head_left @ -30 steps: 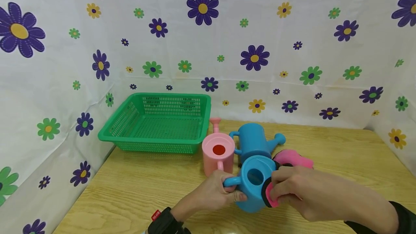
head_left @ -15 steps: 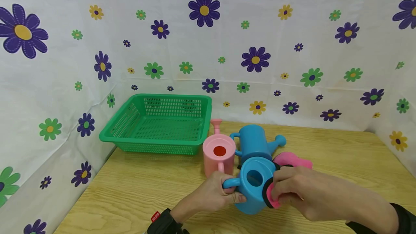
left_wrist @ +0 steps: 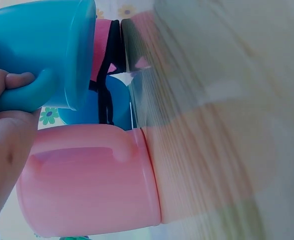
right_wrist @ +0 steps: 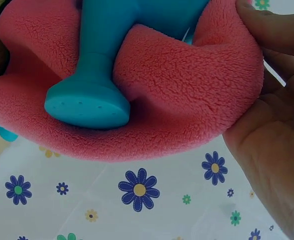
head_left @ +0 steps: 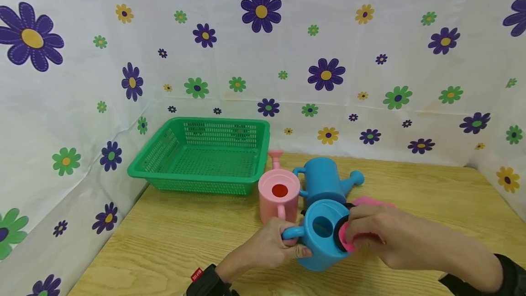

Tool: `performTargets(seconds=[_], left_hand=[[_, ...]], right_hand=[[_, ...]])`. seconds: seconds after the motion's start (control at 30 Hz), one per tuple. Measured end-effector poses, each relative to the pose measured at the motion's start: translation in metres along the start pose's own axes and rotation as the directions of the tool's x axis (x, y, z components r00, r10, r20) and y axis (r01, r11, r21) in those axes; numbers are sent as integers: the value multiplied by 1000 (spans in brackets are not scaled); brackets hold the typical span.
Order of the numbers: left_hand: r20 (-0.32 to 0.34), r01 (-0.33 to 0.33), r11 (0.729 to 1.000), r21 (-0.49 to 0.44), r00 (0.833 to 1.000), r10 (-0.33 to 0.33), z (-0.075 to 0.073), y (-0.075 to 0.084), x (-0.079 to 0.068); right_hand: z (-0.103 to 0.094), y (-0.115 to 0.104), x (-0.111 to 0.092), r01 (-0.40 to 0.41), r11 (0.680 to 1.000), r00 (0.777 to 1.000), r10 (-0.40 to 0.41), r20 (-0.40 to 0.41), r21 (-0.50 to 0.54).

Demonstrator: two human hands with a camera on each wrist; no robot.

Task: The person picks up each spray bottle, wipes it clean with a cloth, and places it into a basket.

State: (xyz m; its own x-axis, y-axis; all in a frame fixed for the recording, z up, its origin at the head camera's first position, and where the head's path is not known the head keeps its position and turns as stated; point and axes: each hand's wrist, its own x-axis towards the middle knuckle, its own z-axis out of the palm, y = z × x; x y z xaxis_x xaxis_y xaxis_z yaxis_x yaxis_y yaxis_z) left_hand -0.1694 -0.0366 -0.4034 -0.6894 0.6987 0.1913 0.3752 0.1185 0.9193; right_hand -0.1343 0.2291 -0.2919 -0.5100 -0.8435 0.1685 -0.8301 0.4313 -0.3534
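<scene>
A blue watering can (head_left: 320, 255) is tilted in my left hand (head_left: 273, 243), whose fingers grip its handle (head_left: 293, 232). My right hand (head_left: 380, 234) pinches a fluffy pink cloth (head_left: 347, 236) with black edging and holds it against the right side of the can's rim. In the right wrist view, the cloth (right_wrist: 181, 85) lies around and behind the can's spout (right_wrist: 96, 60), with the sprinkler head (right_wrist: 87, 107) showing in front. From the left wrist view, the can's base stands above the table.
A pink watering can (head_left: 279, 202) stands just beyond my left hand. Behind the held can is a second blue watering can (head_left: 322, 177), spout pointing right. A green plastic basket (head_left: 197, 178) sits at the back left of the wooden table (head_left: 164, 236). Flowered cloth (head_left: 230, 54) hangs behind.
My right hand has shifted slightly up, bringing the pink cloth further onto the can's rim. Less of the cloth shows beyond the hand. My left hand keeps its grip on the handle.
</scene>
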Motion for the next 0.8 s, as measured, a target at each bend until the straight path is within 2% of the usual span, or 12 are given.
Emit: performTargets(seconds=[0.2,0.47,0.6,0.8], left_hand=[[7,3,1000,1,1000,-3,0,1,-1],[28,-36,999,-27,999,37,3,3,-5],[37,-44,998,-43,998,46,5,2,-6],[51,-23,999,-49,998,25,6,3,-5]], right_hand=[[-1,7,2,19,1000,997,-19,-68,-3],[-4,17,5,26,999,989,-30,-146,-32],[-3,20,5,-3,999,987,-4,-161,-42],[-2,24,4,-54,997,981,42,-191,-59]])
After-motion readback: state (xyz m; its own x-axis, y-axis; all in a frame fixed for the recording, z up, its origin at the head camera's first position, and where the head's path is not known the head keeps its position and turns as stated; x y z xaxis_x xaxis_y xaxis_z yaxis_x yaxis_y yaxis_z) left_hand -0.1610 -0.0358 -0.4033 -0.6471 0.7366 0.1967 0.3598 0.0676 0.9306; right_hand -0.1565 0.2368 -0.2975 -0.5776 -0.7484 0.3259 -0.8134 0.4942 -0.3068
